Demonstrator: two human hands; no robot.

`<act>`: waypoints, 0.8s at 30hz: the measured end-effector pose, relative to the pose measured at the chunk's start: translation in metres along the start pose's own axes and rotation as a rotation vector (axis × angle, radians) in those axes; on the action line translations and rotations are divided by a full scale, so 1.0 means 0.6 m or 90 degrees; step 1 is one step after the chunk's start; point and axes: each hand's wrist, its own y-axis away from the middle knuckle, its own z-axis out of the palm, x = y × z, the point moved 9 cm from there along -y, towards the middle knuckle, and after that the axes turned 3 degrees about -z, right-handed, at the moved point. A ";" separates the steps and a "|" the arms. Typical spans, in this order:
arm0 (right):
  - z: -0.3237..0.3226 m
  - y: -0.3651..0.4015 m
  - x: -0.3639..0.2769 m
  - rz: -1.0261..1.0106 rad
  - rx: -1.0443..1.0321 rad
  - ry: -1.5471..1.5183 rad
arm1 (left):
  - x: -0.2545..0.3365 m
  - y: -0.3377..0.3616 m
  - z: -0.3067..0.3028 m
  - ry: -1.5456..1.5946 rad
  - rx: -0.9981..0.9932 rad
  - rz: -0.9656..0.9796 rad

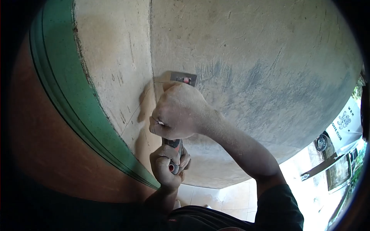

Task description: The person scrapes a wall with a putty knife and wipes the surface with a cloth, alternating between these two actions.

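A scraper [175, 145] with a dark flat blade is held against the bare plaster wall [246, 42], close to the inside corner. Wrapped around its upper part is my right hand [179, 111], dusty and closed; it hides the place where handle and blade meet. Below it, my left hand [167, 163] grips the lower end of the handle, whose red-ringed end shows between the fingers. Past my right knuckles the blade [189, 79] lies flat or nearly flat to the wall. Dark scuffed streaks [250, 84] cover the plaster right of the blade.
A green frame [63, 65] curves along the left, beside a narrow strip of wall. Pale floor tiles [235, 194] lie below. At the far right are a white banner [345, 123] with lettering, a wheel [321, 142] and bright daylight.
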 end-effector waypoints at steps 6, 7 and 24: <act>0.011 0.002 -0.004 0.003 -0.046 0.002 | -0.010 0.003 0.001 -0.017 0.002 0.039; 0.015 0.003 -0.001 0.009 -0.047 0.009 | -0.017 0.011 -0.005 -0.019 0.021 0.024; -0.027 -0.015 0.008 0.016 0.026 -0.005 | -0.002 -0.014 0.005 0.064 0.060 -0.001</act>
